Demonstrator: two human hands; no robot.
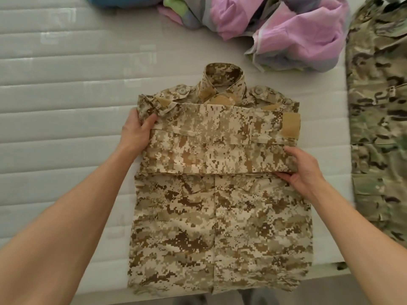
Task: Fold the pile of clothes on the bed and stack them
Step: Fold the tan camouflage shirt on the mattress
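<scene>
Gripping the desert camo jacket [220, 216] by its folded sleeve band, left hand [136, 130] pinches the left edge; right hand [305, 170] pinches the right. Bare mattress [66, 106] lies leftward; a green camo garment [376, 117] crowds the right.

Both hands on a camouflage jacket on a mattress

The left hand [135, 130] and right hand [305, 170] grip the ends of the sleeves folded across the tan jacket [220, 216]; green camouflage clothes [376, 106] lie right on the mattress [66, 106].
</scene>
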